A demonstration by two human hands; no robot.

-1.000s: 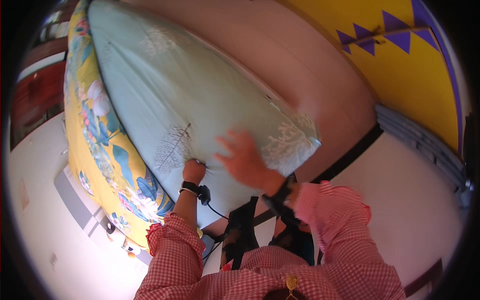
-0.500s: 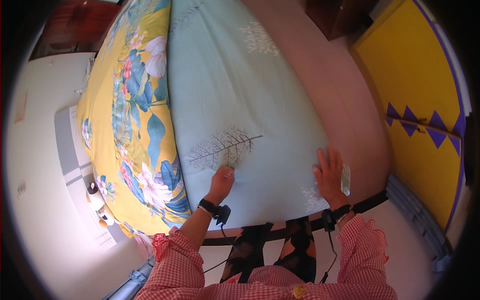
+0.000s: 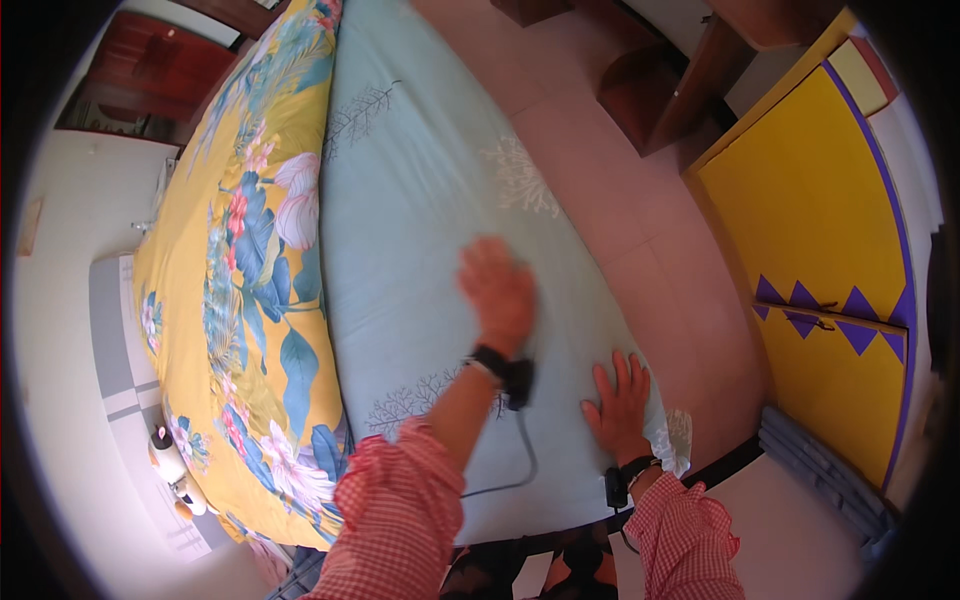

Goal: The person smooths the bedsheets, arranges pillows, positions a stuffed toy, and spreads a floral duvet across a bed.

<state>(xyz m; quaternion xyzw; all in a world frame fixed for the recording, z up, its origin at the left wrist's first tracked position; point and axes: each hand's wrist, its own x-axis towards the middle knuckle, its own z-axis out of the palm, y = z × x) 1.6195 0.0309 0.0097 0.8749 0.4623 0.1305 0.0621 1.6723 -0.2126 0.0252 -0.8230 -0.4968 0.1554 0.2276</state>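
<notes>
A pale blue-green sheet [image 3: 420, 260] with printed branches covers the bed, with faint creases running along it. My left hand [image 3: 497, 292] is over the middle of the sheet, somewhat smeared by motion, its fingers stretched out and nothing in it. Whether its palm touches the cloth I cannot tell. My right hand [image 3: 620, 405] lies flat near the sheet's right edge, fingers spread. Along the left side of the sheet lies a yellow quilt [image 3: 180, 300] printed with large flowers and blue leaves. Below my right hand, a pale patterned corner [image 3: 677, 440] of cloth hangs over the edge.
Right of the bed runs a pinkish tiled floor [image 3: 640, 210]. A yellow cabinet [image 3: 820, 220] with purple triangles stands beyond it, and brown wooden furniture [image 3: 640, 95] is at the far right. Grey-blue folded curtain-like cloth [image 3: 825, 475] lies low right. Plush toys [image 3: 178, 475] sit by the quilt.
My left hand has gone from closed at the near branch print to stretched out farther forward and right. My right hand stays flat by the edge. The view has shifted.
</notes>
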